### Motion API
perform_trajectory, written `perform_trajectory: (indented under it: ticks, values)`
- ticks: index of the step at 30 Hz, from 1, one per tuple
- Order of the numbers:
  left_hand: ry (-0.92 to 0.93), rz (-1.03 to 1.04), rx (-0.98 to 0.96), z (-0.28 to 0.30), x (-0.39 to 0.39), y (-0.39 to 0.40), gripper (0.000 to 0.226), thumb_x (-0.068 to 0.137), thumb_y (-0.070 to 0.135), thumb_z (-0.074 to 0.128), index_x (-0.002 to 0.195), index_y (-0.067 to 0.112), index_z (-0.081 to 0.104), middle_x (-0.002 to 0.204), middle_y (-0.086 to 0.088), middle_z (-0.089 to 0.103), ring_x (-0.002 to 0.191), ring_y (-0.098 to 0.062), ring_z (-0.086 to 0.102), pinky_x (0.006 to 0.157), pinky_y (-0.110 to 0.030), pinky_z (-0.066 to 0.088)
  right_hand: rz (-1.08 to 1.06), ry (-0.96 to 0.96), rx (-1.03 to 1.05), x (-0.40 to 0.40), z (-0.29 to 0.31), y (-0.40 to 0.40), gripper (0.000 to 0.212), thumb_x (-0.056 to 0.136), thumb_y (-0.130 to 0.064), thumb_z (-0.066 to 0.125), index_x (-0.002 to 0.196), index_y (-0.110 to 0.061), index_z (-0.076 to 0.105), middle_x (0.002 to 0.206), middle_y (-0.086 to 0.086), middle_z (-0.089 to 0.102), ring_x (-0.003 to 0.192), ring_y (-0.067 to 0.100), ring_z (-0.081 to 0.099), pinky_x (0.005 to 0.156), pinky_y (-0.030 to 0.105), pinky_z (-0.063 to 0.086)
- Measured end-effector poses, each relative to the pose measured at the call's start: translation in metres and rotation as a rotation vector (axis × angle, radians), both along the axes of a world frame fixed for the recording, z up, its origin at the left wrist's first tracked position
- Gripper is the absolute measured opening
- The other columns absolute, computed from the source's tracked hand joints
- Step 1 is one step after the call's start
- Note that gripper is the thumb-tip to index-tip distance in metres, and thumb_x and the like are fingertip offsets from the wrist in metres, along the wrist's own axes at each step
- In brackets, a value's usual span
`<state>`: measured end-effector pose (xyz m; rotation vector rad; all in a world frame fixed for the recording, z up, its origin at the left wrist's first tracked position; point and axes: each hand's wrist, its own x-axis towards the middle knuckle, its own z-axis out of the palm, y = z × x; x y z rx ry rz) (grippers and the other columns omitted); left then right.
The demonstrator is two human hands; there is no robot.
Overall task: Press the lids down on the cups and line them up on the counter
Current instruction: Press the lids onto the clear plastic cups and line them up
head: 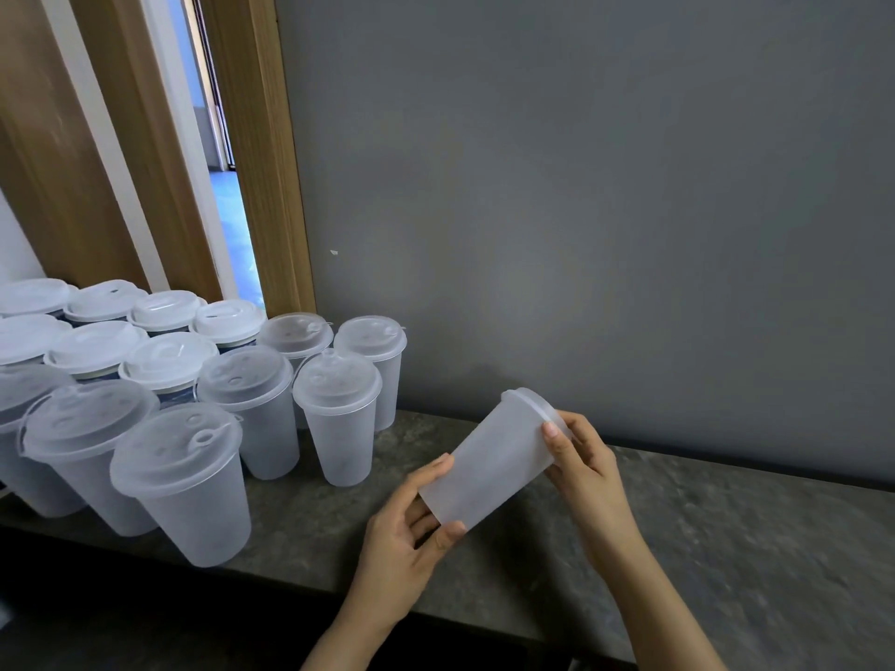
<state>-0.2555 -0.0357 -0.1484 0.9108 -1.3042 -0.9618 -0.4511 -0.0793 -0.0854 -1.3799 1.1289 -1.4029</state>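
i hold the frosted cup (pixel 489 464) tilted, left hand (pixel 411 530) gripping its base, right hand (pixel 588 469) pinching the lid (pixel 535 404); uneven pressing could pop it loose.

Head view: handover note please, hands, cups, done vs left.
Left hand grips the base of a frosted cup; right hand holds its rim end, where a lid sits. The cup is tilted in the air above the counter, top pointing away.
Done: lidded cups stand grouped in rows at the counter's left end.
Left: check the lid's seating, which I cannot judge here, then stand this cup beside the group.
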Motion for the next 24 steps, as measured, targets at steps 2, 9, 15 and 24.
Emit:
perform_trajectory:
  ticks: [2, 9, 15, 24]
  values:
    - [-0.031, -0.005, 0.036, 0.001, -0.001, 0.001, 0.068, 0.078, 0.050, 0.076, 0.137, 0.031, 0.049, 0.136, 0.013, 0.056, 0.114, -0.020, 0.064, 0.088, -0.035, 0.056, 0.019, 0.002, -0.025, 0.000, 0.001, 0.000, 0.020, 0.090, -0.046, 0.060, 0.102, -0.033, 0.068, 0.105, -0.009, 0.068, 0.103, 0.014, 0.065, 0.085, 0.034, 0.055]
    - [-0.030, 0.025, 0.079, -0.004, 0.005, -0.005, 0.069, 0.074, 0.010, 0.083, 0.126, 0.045, 0.054, 0.132, 0.019, 0.056, 0.122, -0.008, 0.057, 0.093, -0.027, 0.052, 0.036, -0.034, 0.031, 0.002, 0.002, -0.001, 0.026, 0.085, -0.050, 0.060, 0.097, -0.028, 0.064, 0.118, -0.009, 0.064, 0.115, 0.014, 0.060, 0.097, 0.044, 0.053]
    - [-0.053, 0.066, -0.020, -0.004, 0.004, -0.005, 0.072, 0.065, -0.008, 0.084, 0.114, 0.040, 0.062, 0.139, 0.017, 0.053, 0.131, -0.007, 0.048, 0.096, -0.021, 0.048, -0.001, -0.005, 0.040, 0.003, 0.003, 0.001, 0.044, 0.075, -0.066, 0.065, 0.105, -0.033, 0.061, 0.103, -0.021, 0.065, 0.097, 0.000, 0.062, 0.079, 0.029, 0.052]
    - [-0.078, 0.044, 0.068, 0.006, -0.002, 0.002, 0.049, 0.079, 0.053, 0.070, 0.123, 0.053, 0.049, 0.119, 0.017, 0.061, 0.100, -0.020, 0.069, 0.074, -0.026, 0.057, -0.032, -0.033, 0.020, -0.004, 0.003, -0.001, 0.041, 0.078, -0.057, 0.058, 0.113, -0.036, 0.059, 0.098, -0.031, 0.064, 0.094, -0.004, 0.062, 0.066, 0.022, 0.054]
